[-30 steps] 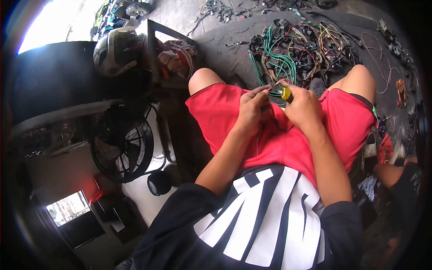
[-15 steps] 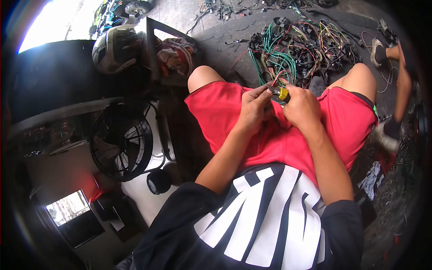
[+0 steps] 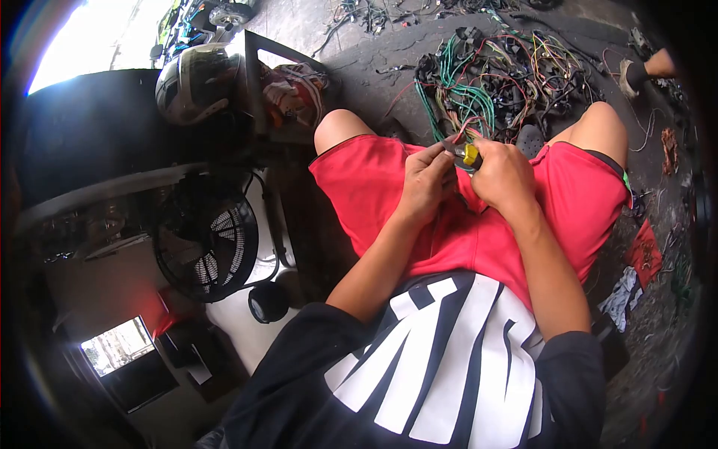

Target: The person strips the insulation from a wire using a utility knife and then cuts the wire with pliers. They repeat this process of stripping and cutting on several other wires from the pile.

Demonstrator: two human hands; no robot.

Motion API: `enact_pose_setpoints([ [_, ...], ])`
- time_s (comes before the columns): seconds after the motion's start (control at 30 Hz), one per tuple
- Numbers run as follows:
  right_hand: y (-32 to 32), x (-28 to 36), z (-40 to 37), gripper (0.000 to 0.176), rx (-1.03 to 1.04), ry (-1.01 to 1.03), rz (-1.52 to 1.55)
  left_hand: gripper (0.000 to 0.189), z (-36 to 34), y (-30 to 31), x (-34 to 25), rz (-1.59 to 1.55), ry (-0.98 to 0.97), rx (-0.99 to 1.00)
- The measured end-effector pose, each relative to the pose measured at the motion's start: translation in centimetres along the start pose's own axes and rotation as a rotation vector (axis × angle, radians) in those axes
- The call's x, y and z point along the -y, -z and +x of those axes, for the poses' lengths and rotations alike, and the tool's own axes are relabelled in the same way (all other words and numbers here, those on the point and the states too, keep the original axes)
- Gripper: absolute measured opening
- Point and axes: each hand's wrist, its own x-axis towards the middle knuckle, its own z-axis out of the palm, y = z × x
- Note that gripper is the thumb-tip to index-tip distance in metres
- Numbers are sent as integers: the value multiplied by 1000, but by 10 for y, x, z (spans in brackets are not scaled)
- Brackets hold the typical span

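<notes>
My left hand (image 3: 426,179) is closed, thumb and fingers pinching the end of a wire bundle in front of my lap. Reddish wires (image 3: 470,127) run from that pinch toward a big tangled wiring harness (image 3: 516,82) on the floor, with green, red, yellow and black strands. My right hand (image 3: 505,173) is wrapped round a yellow-and-black hand tool (image 3: 470,156), its dark front end pointing at my left fingertips. The tool meets or nearly meets the wires; my fingers hide the exact contact.
A helmet (image 3: 196,84) and a crumpled cloth (image 3: 295,93) lie to the left, near a black fan (image 3: 206,239). More loose wires (image 3: 374,15) lie farther off. Another person's foot (image 3: 632,77) is at upper right. A red piece (image 3: 645,253) and a pale rag (image 3: 619,299) lie at right.
The other person's leg on the right has moved away, uncovering the red piece on the floor. My hands hold nearly the same position, with the tool still at the wires.
</notes>
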Motion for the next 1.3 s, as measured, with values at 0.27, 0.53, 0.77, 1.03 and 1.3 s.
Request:
enact_pose_setpoints([
  [0.27, -4, 0, -1, 11, -34, -24, 38, 30, -3, -1, -2, 0, -30, -9],
  [0.53, 4, 1, -2, 10, -83, -60, 59, 34, -3, -7, -3, 32, -68, -3],
  [0.77, 14, -27, 15, 19, -204, -125, 45, 33, -3, 1, -2, 16, -54, -12],
  [1.03, 0, -22, 3, 24, -188, 36, 308, 33, -5, 6, -3, -26, -39, -10],
  [1.3, 4, -12, -4, 19, -49, 25, 111, 20, 0, 7, -4, -67, 109, 32],
])
